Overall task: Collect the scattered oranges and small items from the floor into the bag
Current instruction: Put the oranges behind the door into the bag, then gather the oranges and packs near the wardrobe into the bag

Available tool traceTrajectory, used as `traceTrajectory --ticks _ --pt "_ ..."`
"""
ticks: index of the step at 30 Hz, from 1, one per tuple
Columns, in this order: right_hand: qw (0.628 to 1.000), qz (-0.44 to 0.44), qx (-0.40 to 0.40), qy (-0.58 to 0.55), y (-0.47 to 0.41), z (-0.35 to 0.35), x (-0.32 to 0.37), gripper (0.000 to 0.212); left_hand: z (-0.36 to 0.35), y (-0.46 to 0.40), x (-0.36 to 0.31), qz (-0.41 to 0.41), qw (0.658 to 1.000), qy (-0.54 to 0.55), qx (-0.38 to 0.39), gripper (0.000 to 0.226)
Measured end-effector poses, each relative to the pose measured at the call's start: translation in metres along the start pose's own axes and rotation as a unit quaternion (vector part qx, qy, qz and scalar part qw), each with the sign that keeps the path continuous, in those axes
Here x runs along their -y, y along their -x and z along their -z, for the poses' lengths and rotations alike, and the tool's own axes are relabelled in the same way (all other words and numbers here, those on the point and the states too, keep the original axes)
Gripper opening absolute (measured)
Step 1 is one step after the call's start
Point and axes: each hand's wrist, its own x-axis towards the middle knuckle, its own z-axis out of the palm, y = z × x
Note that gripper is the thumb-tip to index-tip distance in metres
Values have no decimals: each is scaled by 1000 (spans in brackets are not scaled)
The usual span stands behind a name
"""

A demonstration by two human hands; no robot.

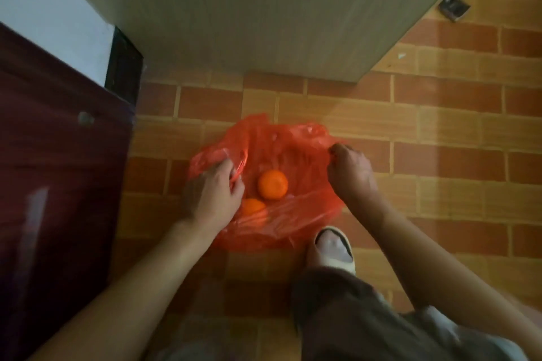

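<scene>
Red plastic bag (281, 173) lies open on the brick-pattern floor (440, 132), frame centre. Two oranges inside: larger orange (272, 184) mid-bag, smaller orange (252, 206) touching it at 7 o'clock, partly under plastic. Left hand (212, 190), grip clenched on bag rim at 9 o'clock. Right hand (350, 170), grip pinching rim at 3 o'clock. Slippered foot (333, 249) at 5 o'clock, just beside bag. Small dark item (454, 6) on floor at 1 o'clock, well apart.
</scene>
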Motion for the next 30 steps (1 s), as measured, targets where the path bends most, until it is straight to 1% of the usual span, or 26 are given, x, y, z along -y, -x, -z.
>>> traceTrajectory --ticks 3,6,12,17,21,24,27,30 --pt "1000 15 -4 -19 35 24 26 21 25 29 -26 17 1000 10 -13 16" --pt "999 9 -2 -43 72 60 43 15 66 56 -54 39 999 2 -2 18" --pt "998 -9 9 -68 148 159 74 18 164 104 -122 65 997 -5 27 12" --pt "993 -43 -6 -108 187 248 92 20 234 120 -191 80 997 15 19 13" --pt "989 -73 -24 -130 196 310 97 21 272 114 -243 59 998 23 7 11" --pt "984 -89 -40 -146 204 346 98 22 291 112 -274 45 998 32 14 7" --pt "979 -98 -71 -162 216 376 93 23 306 114 -305 13 999 32 25 7" --pt "969 -120 -109 -183 231 402 81 21 318 121 -338 2 999 38 35 7"
